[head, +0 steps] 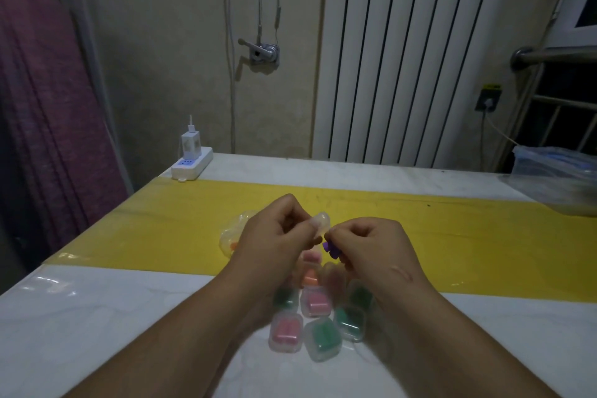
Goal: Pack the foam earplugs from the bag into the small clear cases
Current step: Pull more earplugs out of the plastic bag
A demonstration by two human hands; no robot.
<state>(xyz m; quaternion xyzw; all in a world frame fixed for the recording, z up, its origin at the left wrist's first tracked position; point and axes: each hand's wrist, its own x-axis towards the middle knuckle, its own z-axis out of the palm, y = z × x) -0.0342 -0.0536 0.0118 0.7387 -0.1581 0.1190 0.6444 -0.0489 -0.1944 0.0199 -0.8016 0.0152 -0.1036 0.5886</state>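
While your left hand (277,229) pinches a clear case (319,222) mid-frame, your right hand (361,242) grips purple earplugs (330,249) beside it.

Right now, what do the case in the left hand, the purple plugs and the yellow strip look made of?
The case in the left hand: thin clear plastic, glossy; fingers show through it. Purple plugs in the right hand: matte, probably foam, though blurred. Yellow strip: smooth glossy film or plastic, judging by reflections; the exact material is unclear.
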